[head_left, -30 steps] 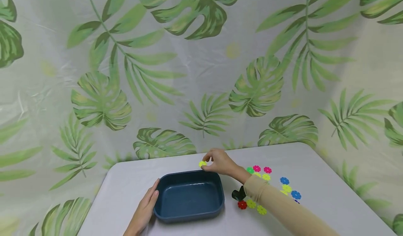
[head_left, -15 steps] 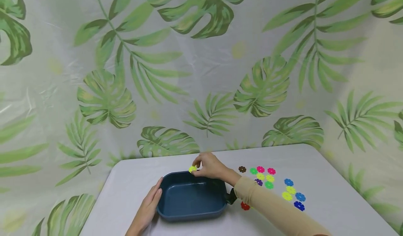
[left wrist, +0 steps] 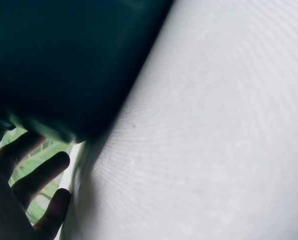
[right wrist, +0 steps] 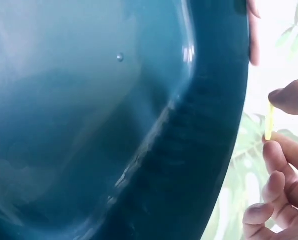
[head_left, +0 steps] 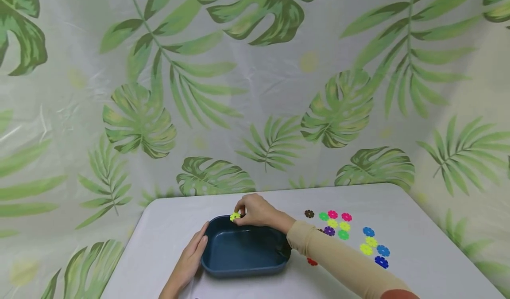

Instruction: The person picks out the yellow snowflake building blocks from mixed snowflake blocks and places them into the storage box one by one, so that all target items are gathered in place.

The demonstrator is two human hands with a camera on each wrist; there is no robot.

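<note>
Further left along the blue tray [head_left: 244, 272] than earlier, your right hand [head_left: 258, 211] hovers at the far rim. Steady the tray with your left hand [head_left: 188, 258], fingers spread against its left end; your right fingers pinch the yellow disc [head_left: 235, 217] there edgewise: press lightly.

With my right hand [head_left: 256, 211] I pinch a yellow flower-shaped disc [head_left: 235, 217] at the far rim of the dark blue rectangular basin [head_left: 243, 248]. My left hand [head_left: 188, 258] rests against its left side. More flower-shaped discs [head_left: 343, 234], in mixed colours, lie to the right on the white table [head_left: 159, 237].
</note>
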